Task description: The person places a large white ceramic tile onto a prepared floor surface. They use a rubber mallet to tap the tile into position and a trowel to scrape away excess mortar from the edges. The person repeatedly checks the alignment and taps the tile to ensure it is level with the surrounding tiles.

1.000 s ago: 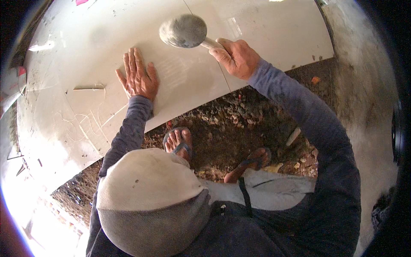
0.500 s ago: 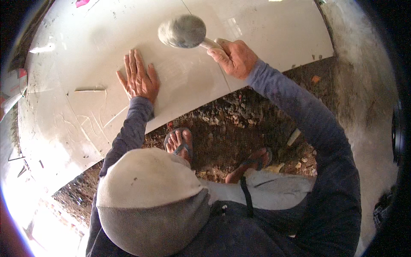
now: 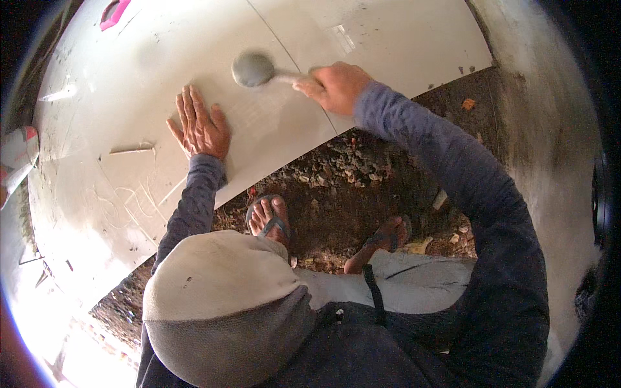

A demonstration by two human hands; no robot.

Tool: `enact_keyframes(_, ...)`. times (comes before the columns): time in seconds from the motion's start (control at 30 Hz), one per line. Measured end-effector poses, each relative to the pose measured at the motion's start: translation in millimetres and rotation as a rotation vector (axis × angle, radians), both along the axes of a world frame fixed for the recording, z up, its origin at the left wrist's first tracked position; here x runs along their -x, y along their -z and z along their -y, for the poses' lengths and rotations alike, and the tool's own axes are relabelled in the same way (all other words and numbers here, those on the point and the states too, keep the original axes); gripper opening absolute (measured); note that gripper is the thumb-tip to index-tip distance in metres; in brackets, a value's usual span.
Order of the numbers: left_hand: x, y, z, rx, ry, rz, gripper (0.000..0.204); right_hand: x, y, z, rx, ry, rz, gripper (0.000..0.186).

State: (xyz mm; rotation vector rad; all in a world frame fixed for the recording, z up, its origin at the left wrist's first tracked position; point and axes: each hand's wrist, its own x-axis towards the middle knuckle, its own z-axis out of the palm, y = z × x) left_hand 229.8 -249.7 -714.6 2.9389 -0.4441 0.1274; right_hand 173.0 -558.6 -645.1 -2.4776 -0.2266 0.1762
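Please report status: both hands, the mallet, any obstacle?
Left hand flat on pale tile. Right hand holds mallet, blurred; tile contact unclear. Thin strip left of left hand, away from mallet.

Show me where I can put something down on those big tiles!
The tile right of the dark seam, beyond the right hand, looks mostly bare. Another patch lies between the left hand and the pink thing. It's crowded around the mallet, and left of the left hand, with string and a stick.

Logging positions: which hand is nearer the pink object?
Left. In view, the left hand lies on the tile below and right of the pink object; the right hand, gripping the mallet, is farther right.
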Motion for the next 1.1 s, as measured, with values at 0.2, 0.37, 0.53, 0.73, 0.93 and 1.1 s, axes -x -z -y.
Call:
enact_keyframes(0.2,10,16,2,-0.049,0.080,0.057,0.059,17,-42,25,0.059,0.141,-0.275,0.057)
enact_keyframes(0.37,79,-14,95,0.001,0.723,-0.139,0.059,87,-55,91,-0.007,0.302,-0.289,0.050)
enact_keyframes(0.53,92,-22,111,-0.021,0.844,-0.193,0.060,158,-51,120,-0.062,0.498,-0.388,0.047)
enact_keyframes(0.73,67,-20,79,0.025,0.787,-0.211,0.060,191,-44,114,-0.402,0.655,-0.769,0.039)
enact_keyframes(0.93,112,3,123,0.088,0.894,-0.048,0.063,394,45,160,-0.171,0.787,-0.684,0.056)
enact_keyframes(1.1,105,-3,103,0.212,0.745,-0.114,0.056,283,-18,83,0.355,0.767,-0.098,0.066)
